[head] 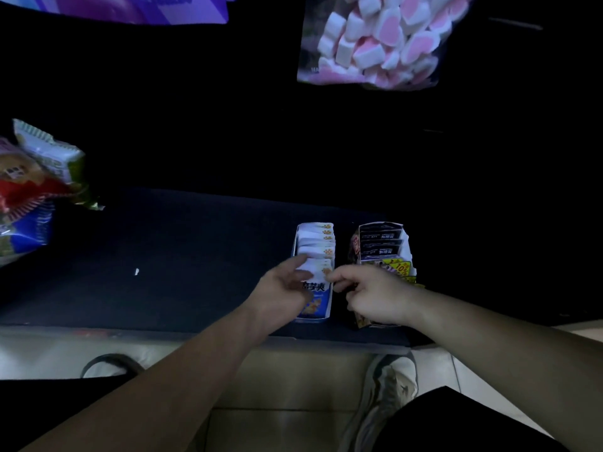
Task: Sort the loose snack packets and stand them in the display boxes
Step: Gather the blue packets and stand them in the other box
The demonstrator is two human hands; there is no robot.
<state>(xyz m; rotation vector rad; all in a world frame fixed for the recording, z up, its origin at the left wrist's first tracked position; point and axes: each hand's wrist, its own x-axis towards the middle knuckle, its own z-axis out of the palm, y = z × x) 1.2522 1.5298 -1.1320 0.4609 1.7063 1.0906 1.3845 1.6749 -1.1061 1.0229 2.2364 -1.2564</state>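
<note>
Two display boxes stand side by side on a dark shelf. The blue-and-white box [318,313] holds a row of upright white packets [318,244]. The box to its right [404,256] holds dark packets [380,243] and has a yellow label at its front. My left hand [280,293] reaches into the near end of the white box, its fingers on the nearest white packet. My right hand [372,296] is at the same box's right edge, fingers curled, thumb and forefinger pinching the corner of that packet.
Loose snack bags [36,187] hang or lie at the far left. A bag of pink-and-white marshmallows [378,40] hangs above the boxes, and a purple pack [137,8] at top left. The shelf's front edge [195,334] runs below my hands; a shoe [388,383] shows on the floor.
</note>
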